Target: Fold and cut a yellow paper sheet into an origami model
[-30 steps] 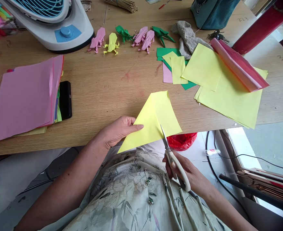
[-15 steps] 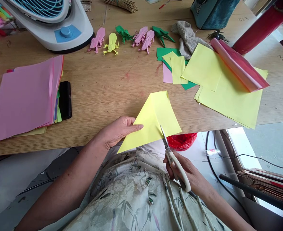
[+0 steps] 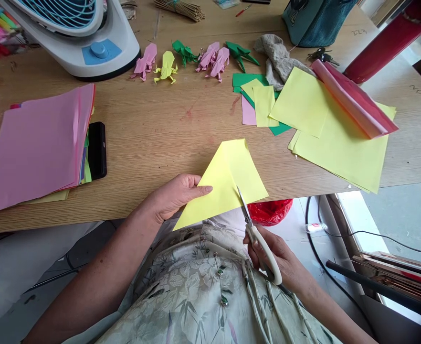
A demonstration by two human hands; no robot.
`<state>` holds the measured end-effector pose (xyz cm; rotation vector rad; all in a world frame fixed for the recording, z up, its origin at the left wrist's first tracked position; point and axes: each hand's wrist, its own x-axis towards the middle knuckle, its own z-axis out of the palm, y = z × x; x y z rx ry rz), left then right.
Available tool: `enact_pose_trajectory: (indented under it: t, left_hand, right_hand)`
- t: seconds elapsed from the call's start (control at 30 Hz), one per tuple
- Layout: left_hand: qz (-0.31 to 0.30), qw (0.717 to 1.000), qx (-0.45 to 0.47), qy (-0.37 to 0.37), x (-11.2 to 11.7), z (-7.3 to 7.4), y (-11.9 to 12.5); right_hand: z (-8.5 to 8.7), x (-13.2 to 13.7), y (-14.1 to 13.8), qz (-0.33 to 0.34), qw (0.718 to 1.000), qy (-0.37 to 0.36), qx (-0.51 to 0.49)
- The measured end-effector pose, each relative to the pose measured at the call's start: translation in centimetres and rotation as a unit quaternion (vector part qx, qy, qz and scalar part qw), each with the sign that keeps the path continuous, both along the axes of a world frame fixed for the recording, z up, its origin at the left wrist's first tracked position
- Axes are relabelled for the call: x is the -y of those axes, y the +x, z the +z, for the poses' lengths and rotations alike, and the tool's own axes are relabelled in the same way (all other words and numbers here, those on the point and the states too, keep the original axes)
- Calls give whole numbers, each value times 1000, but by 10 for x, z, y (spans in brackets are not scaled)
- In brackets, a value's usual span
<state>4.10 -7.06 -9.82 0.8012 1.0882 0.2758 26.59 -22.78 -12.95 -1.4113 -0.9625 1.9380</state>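
My left hand (image 3: 174, 196) pinches the left edge of a folded yellow paper sheet (image 3: 225, 179), holding it at the wooden table's (image 3: 160, 134) near edge. My right hand (image 3: 278, 260) grips white-handled scissors (image 3: 258, 239). Their blades touch the sheet's lower right edge and point up into it. The paper is folded into a triangle-like shape with its peak pointing away from me.
A pink paper stack (image 3: 35, 143) and black phone (image 3: 98, 149) lie left. Yellow sheets (image 3: 339, 138) and a pink-red folded sheet (image 3: 353, 102) lie right. Several origami figures (image 3: 196, 57), a grey cloth (image 3: 278, 57), a fan base (image 3: 89, 43) and a teal bag (image 3: 314, 19) sit at the back.
The scissor blades have crept slightly further into the yellow sheet's edge. Both hands stay almost in place.
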Motion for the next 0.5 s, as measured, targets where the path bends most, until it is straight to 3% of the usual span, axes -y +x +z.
enact_pose_trajectory:
  t: [0.5]
  left_hand:
    - [-8, 999, 39, 3, 0, -1, -2]
  right_hand:
    - [-1, 1, -3, -27, 1000, -10, -10]
